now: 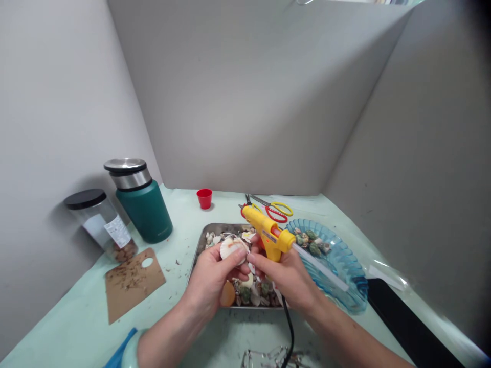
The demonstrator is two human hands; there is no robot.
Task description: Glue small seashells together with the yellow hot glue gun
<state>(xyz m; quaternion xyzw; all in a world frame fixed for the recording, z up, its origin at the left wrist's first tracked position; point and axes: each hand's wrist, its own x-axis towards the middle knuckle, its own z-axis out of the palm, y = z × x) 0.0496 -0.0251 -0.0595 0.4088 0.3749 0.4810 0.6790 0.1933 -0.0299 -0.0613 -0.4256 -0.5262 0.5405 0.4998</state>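
Note:
A white scallop shell [231, 249] is pinched in my left hand [215, 273], its ribbed face turned up. My right hand [286, 273] is wrapped round a yellow hot glue gun [268, 232], with a clear glue stick [320, 267] sticking out of its rear and a black cord [288, 327] hanging below. The thumb and a finger of this hand also reach to the edge of the shell. Beneath both hands lies a metal tray [199, 248] filled with shells and small stones; my hands hide its middle.
A blue scalloped dish [345, 255] holding green-brown shells stands right, beside a long black object [408, 322]. Scissors [282, 208] and a red cup [204, 198] lie at the back. Left are a green flask [146, 209], a tilted jar [102, 225] and cardboard [134, 283].

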